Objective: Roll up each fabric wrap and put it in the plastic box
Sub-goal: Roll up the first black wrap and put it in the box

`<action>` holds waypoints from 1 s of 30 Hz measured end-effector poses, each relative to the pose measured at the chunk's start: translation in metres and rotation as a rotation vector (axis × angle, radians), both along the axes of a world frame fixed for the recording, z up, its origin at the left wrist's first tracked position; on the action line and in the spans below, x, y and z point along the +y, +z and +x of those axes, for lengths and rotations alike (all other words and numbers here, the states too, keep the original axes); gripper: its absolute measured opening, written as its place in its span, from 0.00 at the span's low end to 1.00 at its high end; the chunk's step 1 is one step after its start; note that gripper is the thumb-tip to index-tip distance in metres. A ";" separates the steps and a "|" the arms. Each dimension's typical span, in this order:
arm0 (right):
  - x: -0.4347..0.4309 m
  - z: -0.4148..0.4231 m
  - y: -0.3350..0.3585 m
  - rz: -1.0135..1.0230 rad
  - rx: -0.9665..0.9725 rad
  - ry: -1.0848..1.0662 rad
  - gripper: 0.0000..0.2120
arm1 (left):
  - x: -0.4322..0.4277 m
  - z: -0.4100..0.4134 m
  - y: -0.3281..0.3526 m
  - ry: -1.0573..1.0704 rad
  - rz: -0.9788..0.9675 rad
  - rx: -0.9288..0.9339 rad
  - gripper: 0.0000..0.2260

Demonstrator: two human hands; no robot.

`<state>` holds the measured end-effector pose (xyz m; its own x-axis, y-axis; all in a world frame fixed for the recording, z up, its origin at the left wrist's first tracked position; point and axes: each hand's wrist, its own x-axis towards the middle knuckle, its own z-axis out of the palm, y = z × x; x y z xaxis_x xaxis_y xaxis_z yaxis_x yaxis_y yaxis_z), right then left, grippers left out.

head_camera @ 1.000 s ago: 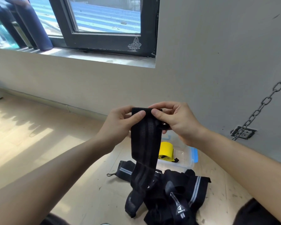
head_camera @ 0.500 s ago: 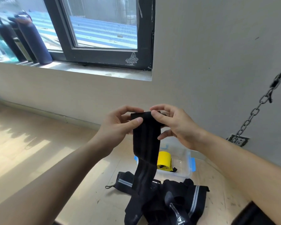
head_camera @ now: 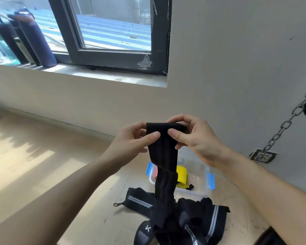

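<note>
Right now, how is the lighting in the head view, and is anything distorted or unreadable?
Head view: sunlight through the window leaves a bright patch with jagged shadows on the floor at left; the wide lens slants the sill; the black wrap pinched by left hand and right hand is sharp; the dark pile of wraps below loses detail apart from grey stripes.

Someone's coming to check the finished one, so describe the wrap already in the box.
Below the window, a clear plastic box with blue clips sits on the floor near the wall. Inside is a rolled wrap: bright yellow, while the loose wraps piled in front are black.
</note>
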<state>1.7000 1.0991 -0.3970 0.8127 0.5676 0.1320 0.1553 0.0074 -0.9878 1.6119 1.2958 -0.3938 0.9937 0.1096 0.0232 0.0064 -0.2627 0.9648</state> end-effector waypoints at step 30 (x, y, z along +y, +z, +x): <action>-0.003 0.003 -0.026 -0.023 0.042 0.062 0.08 | -0.016 0.003 -0.019 -0.036 -0.125 0.100 0.13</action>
<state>1.7030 1.0957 -0.4226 0.7802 0.6198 0.0852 0.1137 -0.0066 -0.9935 1.6152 1.2800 -0.4131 0.9936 0.0701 -0.0880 0.0973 -0.1427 0.9850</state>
